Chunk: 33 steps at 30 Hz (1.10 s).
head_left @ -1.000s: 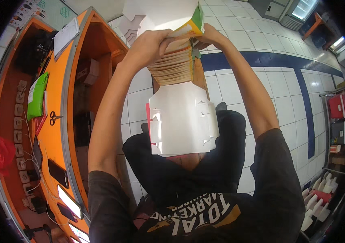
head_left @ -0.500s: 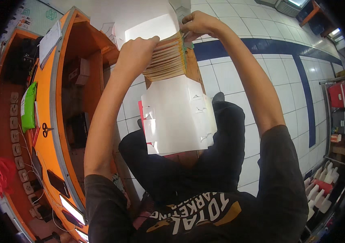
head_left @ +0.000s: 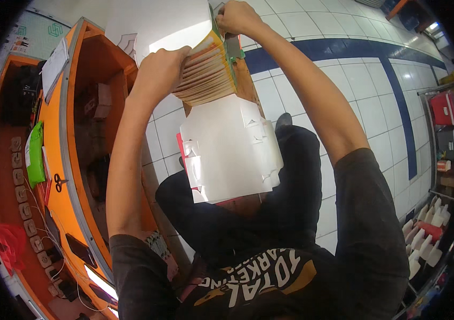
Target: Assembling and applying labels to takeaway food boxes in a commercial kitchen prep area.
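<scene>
In front of me is a stack of flat white box blanks (head_left: 205, 69), fanned so that several yellow and brown edges show in rows. One white blank with cut tabs (head_left: 227, 149) lies at its near end, over my lap. A larger white sheet (head_left: 157, 18) spreads across the far end. My left hand (head_left: 160, 74) is closed on the near edge of that far sheet, thumb towards the fanned edges. At the stack's far right corner is my right hand (head_left: 237, 18), its fingers bent in around the sheet's edge; the fingertips are partly hidden.
The stack rests on a narrow wooden bench (head_left: 247, 85) between my legs. An orange cabinet (head_left: 59, 117) stands close on my left, with scissors (head_left: 60, 182) and a green packet (head_left: 36, 154) on it. White floor tiles and a rack (head_left: 435, 128) are on the right.
Both hands have moved a little to the left, and the right one also farther away. The far white sheet has shifted left with them, while the whole view has turned slightly.
</scene>
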Available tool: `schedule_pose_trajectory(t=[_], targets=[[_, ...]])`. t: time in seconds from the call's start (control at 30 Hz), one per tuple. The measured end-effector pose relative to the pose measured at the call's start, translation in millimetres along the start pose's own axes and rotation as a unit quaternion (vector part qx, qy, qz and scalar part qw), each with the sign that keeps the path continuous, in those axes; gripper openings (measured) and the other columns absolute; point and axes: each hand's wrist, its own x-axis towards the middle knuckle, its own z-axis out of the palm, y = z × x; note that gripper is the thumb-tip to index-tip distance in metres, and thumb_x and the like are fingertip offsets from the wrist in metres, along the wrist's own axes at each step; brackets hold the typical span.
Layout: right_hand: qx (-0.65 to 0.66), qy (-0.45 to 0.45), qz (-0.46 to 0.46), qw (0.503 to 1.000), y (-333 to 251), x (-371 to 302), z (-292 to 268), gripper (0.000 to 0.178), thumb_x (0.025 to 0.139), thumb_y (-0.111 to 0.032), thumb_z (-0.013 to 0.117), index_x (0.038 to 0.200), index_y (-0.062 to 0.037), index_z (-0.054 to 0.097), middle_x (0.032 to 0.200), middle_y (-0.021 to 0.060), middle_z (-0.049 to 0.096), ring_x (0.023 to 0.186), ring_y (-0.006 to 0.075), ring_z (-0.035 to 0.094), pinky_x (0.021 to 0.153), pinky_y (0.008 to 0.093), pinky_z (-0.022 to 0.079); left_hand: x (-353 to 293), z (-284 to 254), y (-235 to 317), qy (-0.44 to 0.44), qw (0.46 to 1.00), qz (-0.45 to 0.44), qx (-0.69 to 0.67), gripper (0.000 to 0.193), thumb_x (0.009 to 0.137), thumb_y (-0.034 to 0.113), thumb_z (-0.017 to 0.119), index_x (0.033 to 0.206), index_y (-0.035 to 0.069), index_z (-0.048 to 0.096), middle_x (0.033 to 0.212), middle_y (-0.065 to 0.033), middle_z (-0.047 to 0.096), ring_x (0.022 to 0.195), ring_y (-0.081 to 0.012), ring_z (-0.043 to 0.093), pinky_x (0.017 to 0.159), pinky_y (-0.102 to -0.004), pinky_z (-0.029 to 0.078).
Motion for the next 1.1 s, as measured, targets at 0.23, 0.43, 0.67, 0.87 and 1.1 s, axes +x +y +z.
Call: schedule_pose_trajectory(t=[0.23,0.43,0.67,0.87,1.1], targets=[[0.225,-0.147,0.12,0.956,-17.7,1.3,-20.3,0.077,0.099,-0.053,0.027,0.107,0.0173,0.058,0.091,0.0354,0.068,0.087,0.0464,0.072,0.073,0.0516,0.061,14.3,-12.9,-43.1,0.212,0.952,-0.218,0.033,0.046,0.096,0.042,0.053,0.109,0.001,0.07,0.106,-0.0249,0.071,0.099,-0.0438,0.068,0.083,-0.051,0.054],[0.015,-0.185,-0.096,0.978,2.8,14.1,9.0,0.053,0.103,-0.028,0.038,0.103,0.0202,0.059,0.088,0.0341,0.069,0.084,0.0406,0.074,0.067,0.0495,0.062,41.7,29.4,-97.4,0.018,0.94,-0.336,-0.059,0.044,0.09,0.027,0.048,0.12,0.0,0.067,0.12,-0.0262,0.067,0.114,-0.0459,0.063,0.098,-0.0498,0.05],[-0.316,-0.064,-0.255,0.911,16.7,13.8,26.2,0.033,0.092,-0.014,0.049,0.076,0.0073,0.068,0.075,0.0282,0.068,0.071,0.0388,0.072,0.063,0.0451,0.059,45.9,56.5,-110.9,-0.007,0.928,-0.362,-0.088,0.047,0.091,0.035,0.049,0.116,0.001,0.069,0.121,-0.0266,0.067,0.113,-0.047,0.062,0.098,-0.0514,0.049],[0.066,-0.019,0.061,0.996,-21.7,-23.3,-0.5,0.053,0.1,-0.031,0.039,0.084,0.0095,0.07,0.078,0.0309,0.068,0.075,0.0422,0.071,0.074,0.0485,0.058,38.6,42.9,-92.4,-0.018,0.92,-0.376,-0.107,0.046,0.094,0.033,0.05,0.118,-0.002,0.069,0.125,-0.0283,0.065,0.121,-0.0408,0.062,0.1,-0.0469,0.052],[0.124,0.074,0.055,0.988,-72.7,-239.4,81.3,0.045,0.091,-0.032,0.066,0.123,-0.0018,0.055,0.112,0.0183,0.062,0.101,0.0361,0.063,0.082,0.0486,0.052,31.5,20.2,-81.6,0.017,0.889,-0.425,-0.171,0.056,0.098,0.041,0.04,0.121,-0.002,0.067,0.122,-0.0285,0.066,0.117,-0.0394,0.064,0.1,-0.0496,0.051]])
